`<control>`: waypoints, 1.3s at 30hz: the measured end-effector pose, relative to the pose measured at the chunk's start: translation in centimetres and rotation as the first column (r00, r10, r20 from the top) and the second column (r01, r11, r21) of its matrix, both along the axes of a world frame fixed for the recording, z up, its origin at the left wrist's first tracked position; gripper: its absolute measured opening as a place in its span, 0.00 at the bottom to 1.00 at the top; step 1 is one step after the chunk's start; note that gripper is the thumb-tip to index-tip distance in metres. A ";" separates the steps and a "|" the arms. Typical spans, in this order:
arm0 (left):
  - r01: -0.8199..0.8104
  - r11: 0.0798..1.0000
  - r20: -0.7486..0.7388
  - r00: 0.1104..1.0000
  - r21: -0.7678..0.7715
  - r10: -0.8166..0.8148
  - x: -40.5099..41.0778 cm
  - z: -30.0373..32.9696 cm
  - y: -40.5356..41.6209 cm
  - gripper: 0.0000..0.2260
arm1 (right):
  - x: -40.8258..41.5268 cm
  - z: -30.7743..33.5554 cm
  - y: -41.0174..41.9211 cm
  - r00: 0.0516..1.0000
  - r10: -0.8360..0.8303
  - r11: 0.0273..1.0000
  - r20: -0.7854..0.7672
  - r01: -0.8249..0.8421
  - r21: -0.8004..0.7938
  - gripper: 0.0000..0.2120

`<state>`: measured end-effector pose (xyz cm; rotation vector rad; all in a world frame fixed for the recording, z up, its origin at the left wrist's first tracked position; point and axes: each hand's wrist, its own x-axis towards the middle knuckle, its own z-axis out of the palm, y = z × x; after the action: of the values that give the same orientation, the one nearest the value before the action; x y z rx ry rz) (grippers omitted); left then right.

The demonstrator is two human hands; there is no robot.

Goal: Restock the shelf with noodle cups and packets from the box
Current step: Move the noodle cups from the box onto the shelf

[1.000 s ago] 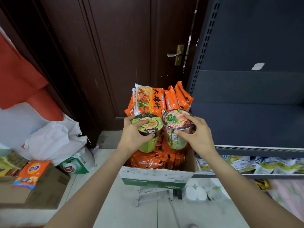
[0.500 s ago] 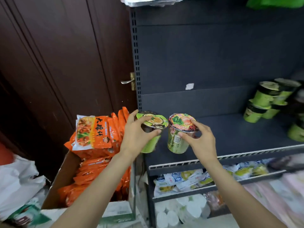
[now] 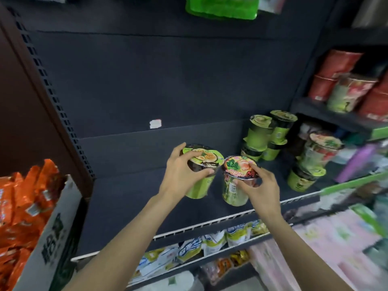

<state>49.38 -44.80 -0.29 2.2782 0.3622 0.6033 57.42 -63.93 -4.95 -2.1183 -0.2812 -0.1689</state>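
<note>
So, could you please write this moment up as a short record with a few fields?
left hand: left hand grips the green-lid cup by its rim
right hand: right hand grips the red-lid cup by its rim
cups: both above the dark shelf, not set down
already on shelf: stacked green cups at right
box: orange packets in the cardboard box, left
</note>
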 end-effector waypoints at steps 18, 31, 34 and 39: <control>0.166 0.986 -0.090 0.982 -0.022 -0.167 18.0 -3.1 -5.4 0.25 | 16.2 -6.2 -6.1 0.993 -0.097 0.988 -0.073 0.087 -0.127 0.35; -0.038 0.999 -0.092 0.995 -0.035 0.035 17.7 -4.2 -10.7 0.25 | 19.6 -8.5 -10.2 0.970 0.154 0.977 -0.189 -0.178 -0.116 0.33; -0.088 0.995 -0.081 0.993 -0.044 0.084 17.1 -4.4 -12.6 0.25 | 20.3 -8.3 -11.4 0.943 0.243 0.936 -0.226 -0.289 -0.199 0.33; -0.131 0.989 -0.029 0.991 -0.075 0.129 17.1 -4.0 -15.4 0.24 | 20.3 -5.3 -12.5 0.909 0.399 0.896 -0.122 -0.415 -0.161 0.36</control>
<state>66.47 -60.23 -4.31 2.2021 0.5401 0.6177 77.77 -76.41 -10.27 -2.1873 -0.7050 0.2037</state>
